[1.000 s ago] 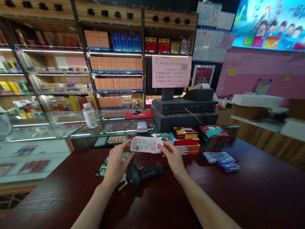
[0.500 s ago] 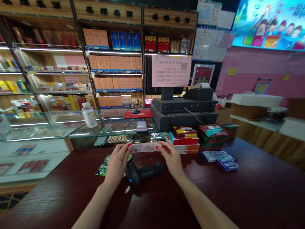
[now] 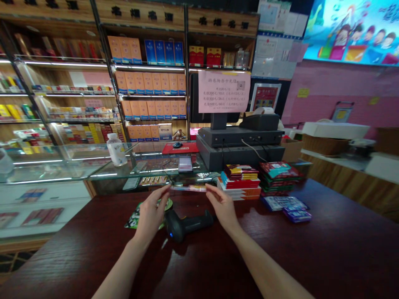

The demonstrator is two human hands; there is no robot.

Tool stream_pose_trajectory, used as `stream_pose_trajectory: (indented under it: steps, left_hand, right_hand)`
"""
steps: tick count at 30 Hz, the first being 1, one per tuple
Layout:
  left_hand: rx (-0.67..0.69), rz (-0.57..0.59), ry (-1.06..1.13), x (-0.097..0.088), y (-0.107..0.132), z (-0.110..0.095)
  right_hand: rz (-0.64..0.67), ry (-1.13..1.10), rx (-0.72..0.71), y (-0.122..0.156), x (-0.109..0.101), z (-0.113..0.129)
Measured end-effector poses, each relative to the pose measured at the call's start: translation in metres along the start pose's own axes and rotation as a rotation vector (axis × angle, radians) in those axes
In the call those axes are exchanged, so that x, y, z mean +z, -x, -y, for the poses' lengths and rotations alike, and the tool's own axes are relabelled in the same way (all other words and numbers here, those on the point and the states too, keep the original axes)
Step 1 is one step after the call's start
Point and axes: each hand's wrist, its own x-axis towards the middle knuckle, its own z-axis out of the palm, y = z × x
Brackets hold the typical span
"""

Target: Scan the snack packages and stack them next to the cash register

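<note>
My left hand (image 3: 152,209) and my right hand (image 3: 222,205) pinch the two ends of a slim printed packet (image 3: 188,188). It is held level above the counter and seen nearly edge-on, so its print cannot be read. Below it a black barcode scanner (image 3: 187,224) lies on the dark wooden counter (image 3: 199,265), its blue light on and its handle pointing right. Beside and partly behind my left hand is a green and black packet (image 3: 134,216). A round greenish lid or tin top (image 3: 168,204) shows just past the left fingers.
Stacked boxes and bars (image 3: 239,182), dark red packets (image 3: 277,176) and blue-purple packets (image 3: 296,214) sit on the right. Behind stand a cash register (image 3: 240,141) with a pink sign (image 3: 223,92), a glass display case (image 3: 77,166) and a plastic bottle (image 3: 116,150). Shelves of boxes line the wall.
The packet has been turned between my fingers, from its white text-covered face to a thin, nearly edge-on view. My hands have barely shifted; both still pinch its ends.
</note>
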Motion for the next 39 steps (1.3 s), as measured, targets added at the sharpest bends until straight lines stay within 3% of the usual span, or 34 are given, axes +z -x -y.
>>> stream_pose_trajectory:
  steps: [4, 8, 17, 28, 34, 39]
  left_hand:
    - [-0.158, 0.015, 0.072, -0.001, -0.002, -0.005]
    - [-0.199, 0.016, 0.145, 0.001, -0.003, -0.006]
    - [0.15, -0.024, -0.052, 0.005, -0.001, -0.002]
    - [0.25, -0.009, -0.167, 0.012, -0.006, -0.004]
    - [0.253, 0.016, -0.188, 0.018, -0.004, -0.025]
    - [0.283, 0.042, -0.091, 0.043, 0.013, -0.052]
  right_hand:
    - [0.041, -0.049, 0.024, 0.001, 0.002, 0.003]
    - [0.042, -0.126, 0.044, 0.002, 0.007, 0.0]
    - [0.1, -0.069, -0.032, 0.006, 0.008, 0.0]
    - [0.015, 0.103, -0.14, -0.002, 0.005, 0.006]
    - [-0.025, 0.145, -0.156, -0.003, -0.012, 0.029]
    - [-0.108, 0.202, -0.157, 0.01, -0.05, 0.035]
